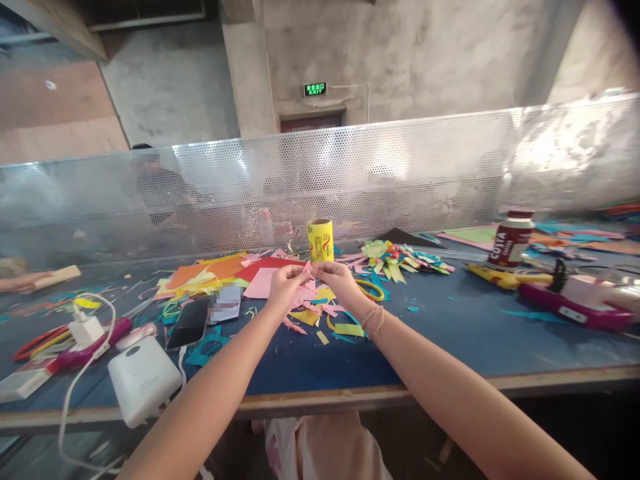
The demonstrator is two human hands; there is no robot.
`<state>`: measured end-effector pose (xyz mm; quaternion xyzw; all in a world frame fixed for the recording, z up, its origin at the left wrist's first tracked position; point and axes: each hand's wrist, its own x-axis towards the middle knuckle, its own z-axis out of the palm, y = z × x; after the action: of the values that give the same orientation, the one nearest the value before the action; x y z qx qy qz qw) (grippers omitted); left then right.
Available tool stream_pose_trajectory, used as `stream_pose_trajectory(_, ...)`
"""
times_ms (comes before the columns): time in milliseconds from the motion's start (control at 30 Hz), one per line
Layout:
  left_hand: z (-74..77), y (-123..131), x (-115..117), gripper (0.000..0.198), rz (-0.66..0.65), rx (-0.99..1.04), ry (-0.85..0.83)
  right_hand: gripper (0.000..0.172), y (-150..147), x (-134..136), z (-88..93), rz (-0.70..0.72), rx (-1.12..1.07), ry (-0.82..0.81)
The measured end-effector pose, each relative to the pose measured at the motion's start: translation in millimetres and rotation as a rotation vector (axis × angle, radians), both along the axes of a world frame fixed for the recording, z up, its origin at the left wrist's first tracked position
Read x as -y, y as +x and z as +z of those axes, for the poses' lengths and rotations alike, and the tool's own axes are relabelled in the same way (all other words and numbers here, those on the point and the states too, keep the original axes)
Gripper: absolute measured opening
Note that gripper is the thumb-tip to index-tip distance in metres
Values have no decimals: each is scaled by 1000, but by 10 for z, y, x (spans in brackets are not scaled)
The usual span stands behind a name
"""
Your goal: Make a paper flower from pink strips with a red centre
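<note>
My left hand [283,285] and my right hand [338,278] meet above the blue table [450,333], fingers pinched together on a small pink paper piece [307,273]. Below them lie pink and yellow paper scraps [320,313]. A yellow tape roll [321,240] stands upright just behind the hands. A stack of orange, red and pink paper sheets [225,270] lies left of the hands.
A black phone [189,323], white charger box [143,380] and cables lie at the left. Scissors with yellow handles [371,289] sit by my right wrist. A brown bottle [510,244], a purple tool [575,303] and folded paper pieces [400,257] are on the right. Other people sit behind a perforated metal screen [425,167].
</note>
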<state>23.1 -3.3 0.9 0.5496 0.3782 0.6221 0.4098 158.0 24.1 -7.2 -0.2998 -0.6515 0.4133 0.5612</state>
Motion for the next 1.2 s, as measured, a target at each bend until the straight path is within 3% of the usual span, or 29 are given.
stream_pose_trajectory(67,6,-10,-8,20,9,13,-29,23,10,29,28,-71,79,90)
stream_pose_trajectory(167,30,-24,0,15,-7,-8,-34,28,43,74,85,-217,224,369)
stream_pose_trajectory(267,53,-28,26,10,-52,-50,-21,25,89,79,109,-229,337,603)
stream_pose_trajectory(333,59,-27,43,9,-72,-66,-25,22,116,67,102,-222,376,667)
stream_pose_trajectory(600,59,-34,62,15,-199,-69,-94,13,145,127,145,-227,439,708)
stream_pose_trajectory(867,12,-43,8,25,-137,18,-65,7,169,100,154,-276,449,599)
stream_pose_trajectory(1200,29,-64,20,22,-137,99,-90,17,128,115,134,-264,455,653)
